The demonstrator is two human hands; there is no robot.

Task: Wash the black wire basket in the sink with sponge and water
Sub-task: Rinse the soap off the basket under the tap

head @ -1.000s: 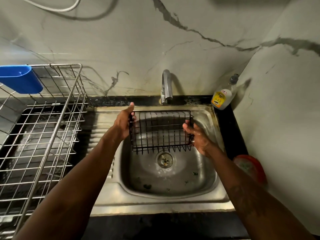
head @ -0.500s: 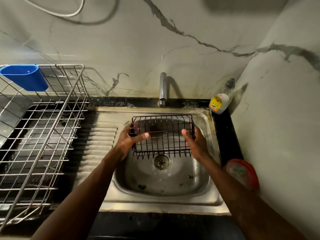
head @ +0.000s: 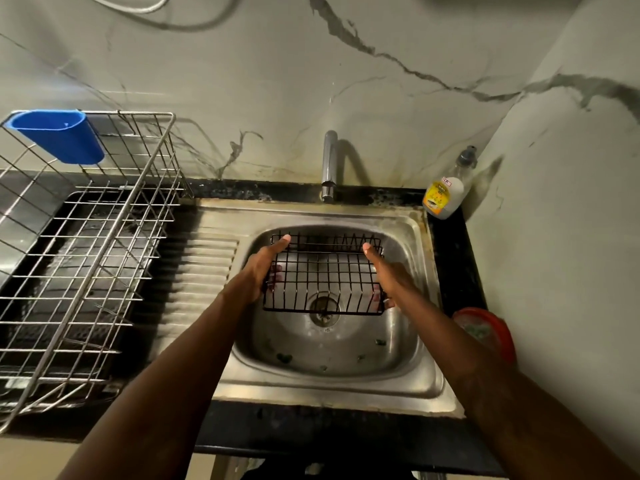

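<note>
My left hand (head: 256, 275) and right hand (head: 393, 280) each grasp one end of the basket (head: 323, 271), thumbs over the top wire and fingers (head: 274, 277) curled beneath its floor. The basket hangs between my fingers, low in the sink (head: 332, 386), just above the drain (head: 323, 308). I cannot tell whether it touches the bottom. On the table to the right of my right fingers, a red dish (head: 485, 332) holds something greenish, perhaps the sponge. Beyond my fingers the tap (head: 329, 161) shows no water running, and the soap bottle (head: 444, 197) stands untouched. I judge that wetting, scrubbing and rinsing all remain.
</note>
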